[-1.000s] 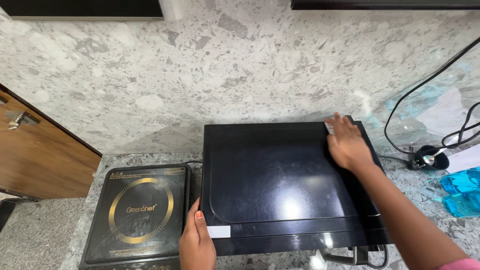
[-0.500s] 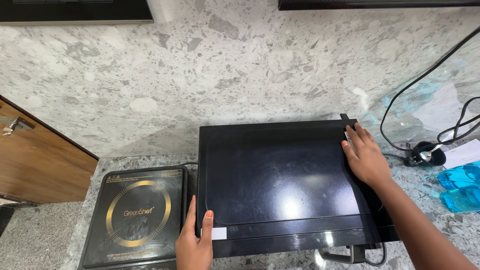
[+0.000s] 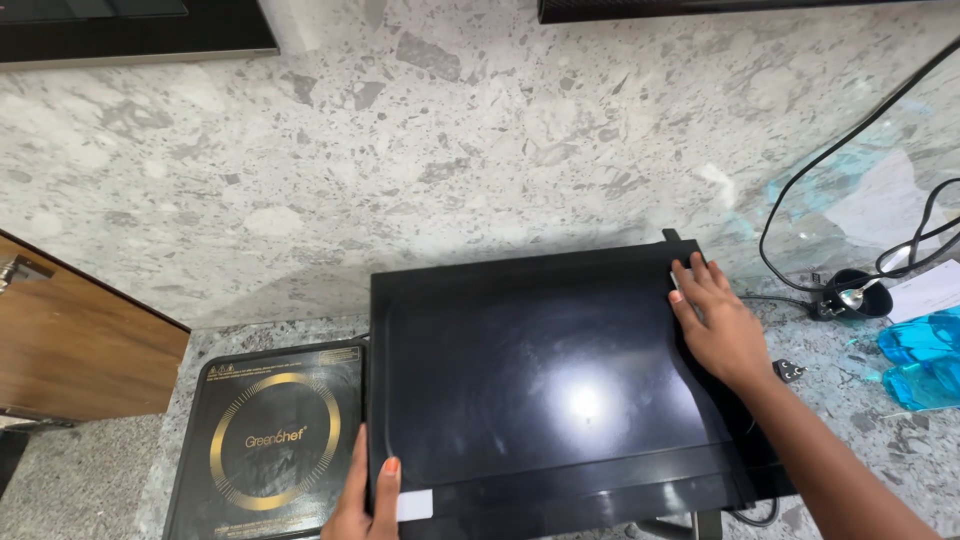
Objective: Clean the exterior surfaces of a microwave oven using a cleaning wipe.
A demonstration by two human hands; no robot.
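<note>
Glossy black appliance top [image 3: 560, 380]; black induction cooktop [image 3: 270, 440] with gold ring pattern; grey speckled stone bench [image 3: 870, 440] and wall [image 3: 480, 150]; brown wooden door [image 3: 70, 340]; translucent blue containers [image 3: 925, 355].
</note>
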